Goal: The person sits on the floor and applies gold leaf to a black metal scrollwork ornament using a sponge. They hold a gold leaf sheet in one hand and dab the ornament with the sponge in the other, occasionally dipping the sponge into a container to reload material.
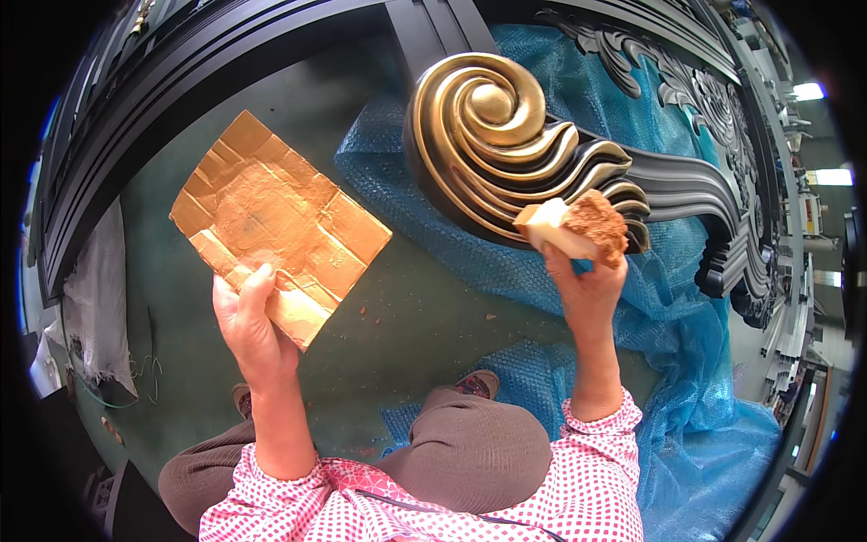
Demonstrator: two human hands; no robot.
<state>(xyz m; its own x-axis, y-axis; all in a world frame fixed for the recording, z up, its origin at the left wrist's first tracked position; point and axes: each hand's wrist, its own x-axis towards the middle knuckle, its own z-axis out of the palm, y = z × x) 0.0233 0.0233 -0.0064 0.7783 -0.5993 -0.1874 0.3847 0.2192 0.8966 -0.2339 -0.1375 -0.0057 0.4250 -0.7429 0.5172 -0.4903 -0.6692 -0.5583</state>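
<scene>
My left hand grips the lower edge of a creased piece of cardboard, thumb on top. Gold-orange paint coats the cardboard, with a darker round smear in its middle. In my right hand is a sponge, pale on one side and coarse reddish-brown on the other. It is right against or just in front of the lower right end of a carved scroll ornament; I cannot tell whether they touch. Gold covers the scroll's raised ridges, while its grooves and sides are black.
Blue bubble wrap lies under the scroll and spreads right. A dark ribbed arm joins the scroll to a black frame curving around. More dark carvings stand at the far right. A white sack is at left; crumbs dot the green floor.
</scene>
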